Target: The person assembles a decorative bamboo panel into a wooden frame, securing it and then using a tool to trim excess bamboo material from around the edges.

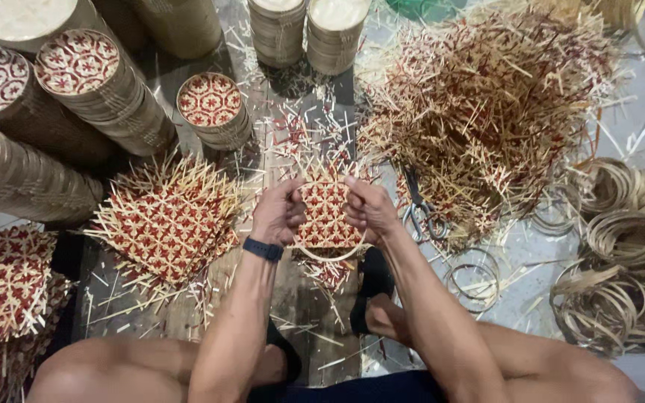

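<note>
Both hands work one piece. Left hand (278, 213), dark band at the wrist, and right hand (367, 209) are each closed on the side edges of a small red-and-cream woven bamboo mat (325, 216), fingers curled behind, thumbs in front. A thin pale bamboo hoop (330, 256) curves under the mat's lower edge; whether it is fitted on or only pressed against I cannot tell.

Held up off the floor, face tilted toward the wearer, probably so both edges can be reached at once. The mat is near-square, slightly taller than wide; loose strip ends point away from the body.

Landmark: grey-handled scissors (419, 213), lying just right of the mat. Left of the mat, farther from the scissors, a larger untrimmed woven red-and-cream mat (169, 220) lies flat. Beyond the scissors, a heap of bamboo offcuts (487, 104).
</note>
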